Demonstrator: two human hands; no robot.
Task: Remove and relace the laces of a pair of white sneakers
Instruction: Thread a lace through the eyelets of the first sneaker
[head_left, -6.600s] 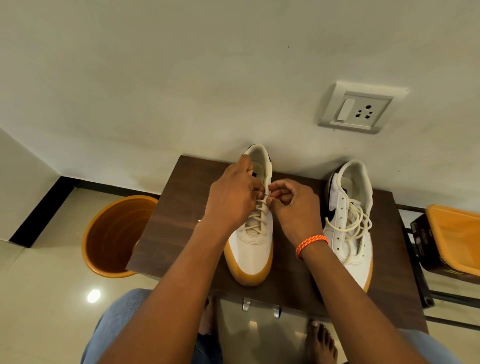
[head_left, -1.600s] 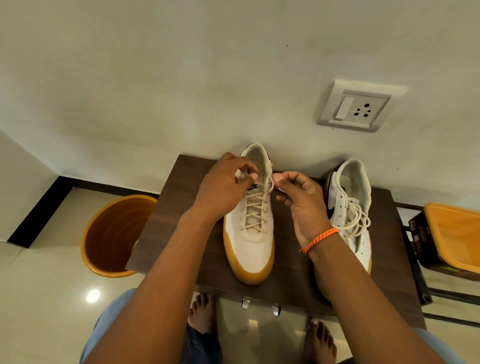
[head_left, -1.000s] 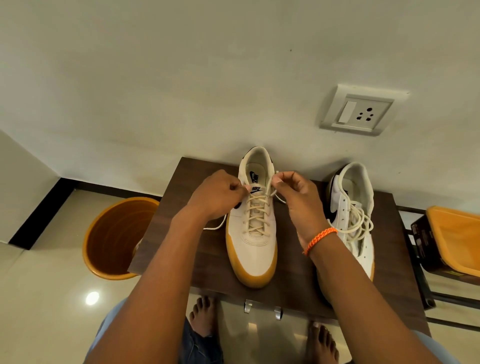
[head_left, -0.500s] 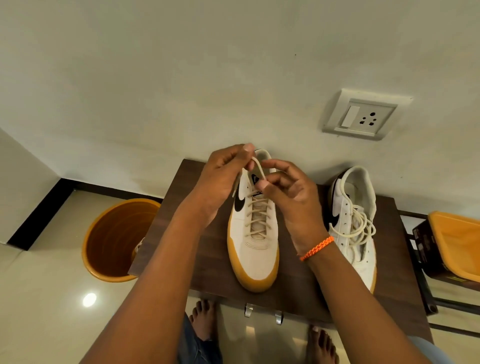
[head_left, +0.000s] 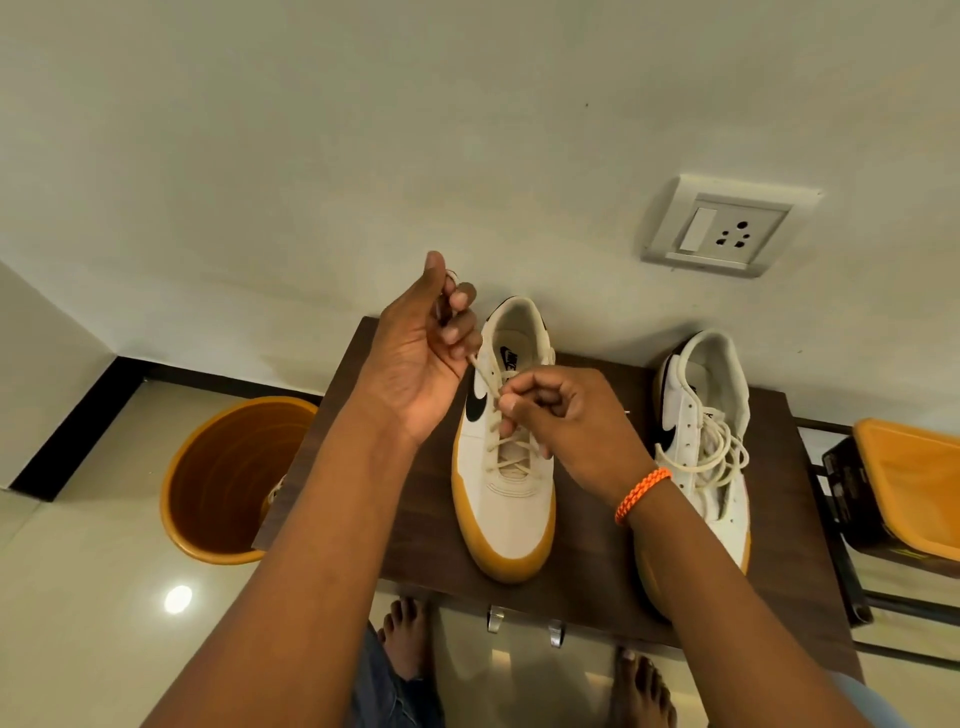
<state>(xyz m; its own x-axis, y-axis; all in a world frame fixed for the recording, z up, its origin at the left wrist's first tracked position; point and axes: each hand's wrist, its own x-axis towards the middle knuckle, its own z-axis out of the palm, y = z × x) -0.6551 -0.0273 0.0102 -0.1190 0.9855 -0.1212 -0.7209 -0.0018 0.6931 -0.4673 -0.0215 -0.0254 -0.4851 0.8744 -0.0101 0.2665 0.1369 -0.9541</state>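
Two sneakers are sitting on the dark wooden table (head_left: 597, 587) in front of me, and I am working on the nearer, left one. Starting at the far left, an orange bucket (head_left: 228, 483) is standing on the floor beside the table. Next, my left hand (head_left: 421, 364) is lifting above the table's edge, its fingers curling round one end of the lace (head_left: 485, 379) and drawing it taut up and away from the shoe. Below it, the left sneaker (head_left: 511, 499) is resting toe toward me, its lower eyelets already crossed with lace. My right hand (head_left: 566, 421) is hovering over the tongue, thumb and forefinger pinching the lace near the upper eyelets; whether that is the other end or a crossing I cannot tell.

To do this well, I judge that I should be keeping both ends under even tension, pulling slack up row by row from the toe so the crossings lie flat, and steadying the shoe so it is not sliding on the wood.

Further right, the right sneaker (head_left: 701, 441) is lying with its lace heaped loosely over the tongue, waiting its turn. Beyond the table, a yellow tray (head_left: 914, 483) is sitting on a rack.
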